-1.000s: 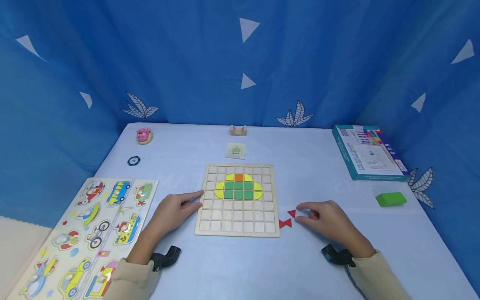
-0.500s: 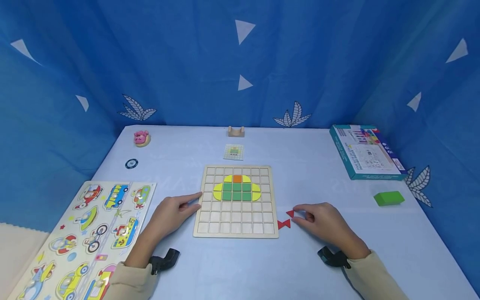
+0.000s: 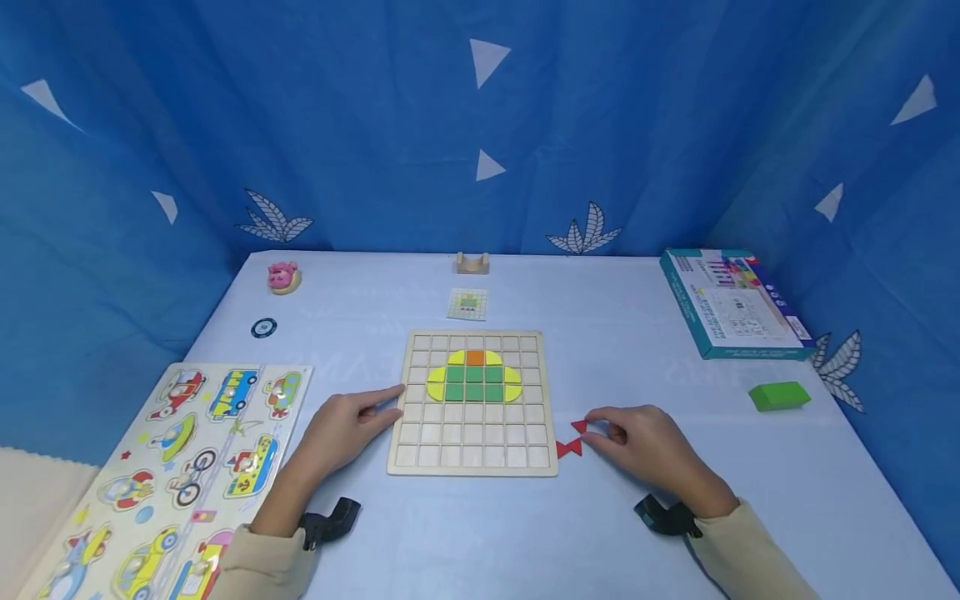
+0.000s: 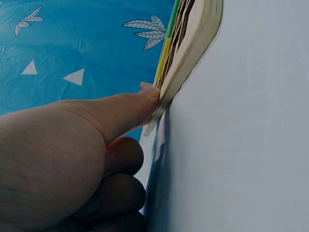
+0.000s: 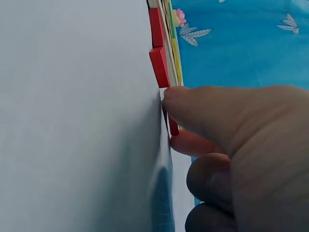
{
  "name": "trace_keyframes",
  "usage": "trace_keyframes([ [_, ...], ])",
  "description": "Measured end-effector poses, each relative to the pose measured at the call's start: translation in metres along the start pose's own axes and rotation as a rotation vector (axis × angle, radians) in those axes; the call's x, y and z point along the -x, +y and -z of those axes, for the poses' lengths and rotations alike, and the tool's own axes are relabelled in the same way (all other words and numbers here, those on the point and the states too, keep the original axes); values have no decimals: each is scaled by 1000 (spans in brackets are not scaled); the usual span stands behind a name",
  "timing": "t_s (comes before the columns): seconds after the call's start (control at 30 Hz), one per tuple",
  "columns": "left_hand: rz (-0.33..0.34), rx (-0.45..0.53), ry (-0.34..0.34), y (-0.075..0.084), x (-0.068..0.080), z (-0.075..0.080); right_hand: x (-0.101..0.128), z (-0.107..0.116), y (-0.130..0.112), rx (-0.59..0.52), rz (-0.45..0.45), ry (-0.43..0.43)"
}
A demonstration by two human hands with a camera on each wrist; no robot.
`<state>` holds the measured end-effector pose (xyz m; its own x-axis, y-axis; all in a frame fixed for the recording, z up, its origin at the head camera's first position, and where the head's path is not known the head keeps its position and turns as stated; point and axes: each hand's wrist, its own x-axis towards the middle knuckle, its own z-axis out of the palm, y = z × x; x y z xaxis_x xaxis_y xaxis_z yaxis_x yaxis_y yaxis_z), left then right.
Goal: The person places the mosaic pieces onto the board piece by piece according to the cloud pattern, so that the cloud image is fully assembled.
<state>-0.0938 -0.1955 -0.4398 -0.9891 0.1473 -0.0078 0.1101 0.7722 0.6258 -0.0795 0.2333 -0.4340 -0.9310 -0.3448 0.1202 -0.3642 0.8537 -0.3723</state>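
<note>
A wooden grid board [image 3: 465, 467] lies on the table, with yellow quarter-round tiles [image 3: 437, 374], green square tiles [image 3: 474, 391] and an orange square tile [image 3: 475, 357] in its cells. At the board's left edge, my left hand [image 3: 341, 427] touches the wood with thumb and index finger spread apart. To the right of the board, my right hand [image 3: 645, 442] pinches a red triangle tile [image 3: 578, 426] between thumb and index finger. Two more red triangle tiles [image 3: 574, 447] lie point to point beside the board's lower right edge.
Behind the board lies a small pattern card [image 3: 467, 304], with a wooden holder [image 3: 472, 264] farther back. A vehicle puzzle board [image 3: 150, 467] covers the left front. On the right are a green block [image 3: 780, 397] and a box [image 3: 735, 308]. A pink figurine [image 3: 283, 277] stands back left.
The pinched red triangle tile has shifted slightly left, closer above the two other triangles. The left hand keeps its place at the board's edge. The head view has shifted a little.
</note>
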Motion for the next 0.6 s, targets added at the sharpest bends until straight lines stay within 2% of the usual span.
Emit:
trace_keyframes([
  [0.23, -9, -11, 10, 0, 0, 0, -6, 3, -6, -25, 50, -18],
  [0.47, 22, -2, -1, 0, 2, -1, -31, 2, -30, -36, 231, -59],
  [0.6, 21, -2, -5, 1, 1, -1, -49, -4, -46, -68, 292, -97],
])
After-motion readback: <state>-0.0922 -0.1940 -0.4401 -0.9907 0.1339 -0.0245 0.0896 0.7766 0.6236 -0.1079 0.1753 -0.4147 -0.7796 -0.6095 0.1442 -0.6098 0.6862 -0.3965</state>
